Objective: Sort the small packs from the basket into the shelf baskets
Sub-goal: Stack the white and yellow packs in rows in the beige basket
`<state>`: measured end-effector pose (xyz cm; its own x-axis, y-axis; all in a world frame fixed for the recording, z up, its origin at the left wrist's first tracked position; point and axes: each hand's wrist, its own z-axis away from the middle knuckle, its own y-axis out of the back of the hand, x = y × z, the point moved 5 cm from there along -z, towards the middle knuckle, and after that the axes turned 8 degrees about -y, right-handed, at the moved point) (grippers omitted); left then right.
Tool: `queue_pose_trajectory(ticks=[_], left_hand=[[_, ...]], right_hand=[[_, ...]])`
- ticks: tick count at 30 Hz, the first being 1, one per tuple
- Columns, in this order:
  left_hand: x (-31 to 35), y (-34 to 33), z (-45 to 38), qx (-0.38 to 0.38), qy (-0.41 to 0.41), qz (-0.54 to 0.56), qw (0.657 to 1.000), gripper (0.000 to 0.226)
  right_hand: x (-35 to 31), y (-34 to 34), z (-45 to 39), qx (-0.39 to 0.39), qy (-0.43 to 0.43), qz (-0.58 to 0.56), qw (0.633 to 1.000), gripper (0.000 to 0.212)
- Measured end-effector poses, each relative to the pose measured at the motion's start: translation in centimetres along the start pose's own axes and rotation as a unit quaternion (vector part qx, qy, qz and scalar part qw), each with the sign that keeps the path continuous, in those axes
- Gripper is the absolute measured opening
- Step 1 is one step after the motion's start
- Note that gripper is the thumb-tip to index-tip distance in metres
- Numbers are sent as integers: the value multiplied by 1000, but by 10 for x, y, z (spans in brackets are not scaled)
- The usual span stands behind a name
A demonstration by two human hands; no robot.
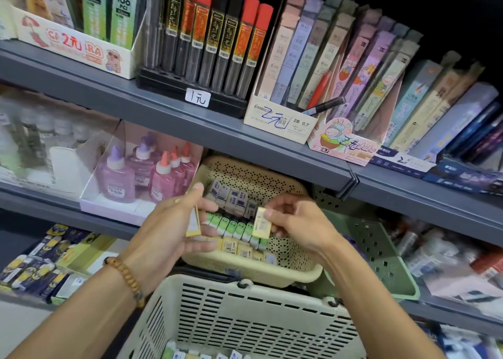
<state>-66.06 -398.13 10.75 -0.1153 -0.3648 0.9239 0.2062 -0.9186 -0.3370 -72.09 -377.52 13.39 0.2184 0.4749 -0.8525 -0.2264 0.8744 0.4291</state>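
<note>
Sorting looks partly done: the left hand (pixel 174 222) grips one yellow pack (pixel 193 221), the right hand (pixel 294 222) pinches another pack (pixel 261 222) above the row-filled shelf basket (pixel 296 273), while more packs (pixel 201 354) wait in the carry basket (pixel 245 315) at six o'clock.

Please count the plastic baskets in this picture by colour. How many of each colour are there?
Cream: 2, the cream shelf basket and the cream carrying basket
Green: 1, the green shelf basket
Total: 3
</note>
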Motion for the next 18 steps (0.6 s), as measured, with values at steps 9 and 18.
queue_pose_trajectory(ticks=[9, 18], left_hand=[[-5, 1, 2, -66, -18, -138, 988, 45], [-5, -8, 5, -81, -62, -134, 986, 15]], right_hand=[[34, -18, -8, -58, -115, 232, 964, 15], [-11, -25, 11, -63, 67, 28, 995, 15]])
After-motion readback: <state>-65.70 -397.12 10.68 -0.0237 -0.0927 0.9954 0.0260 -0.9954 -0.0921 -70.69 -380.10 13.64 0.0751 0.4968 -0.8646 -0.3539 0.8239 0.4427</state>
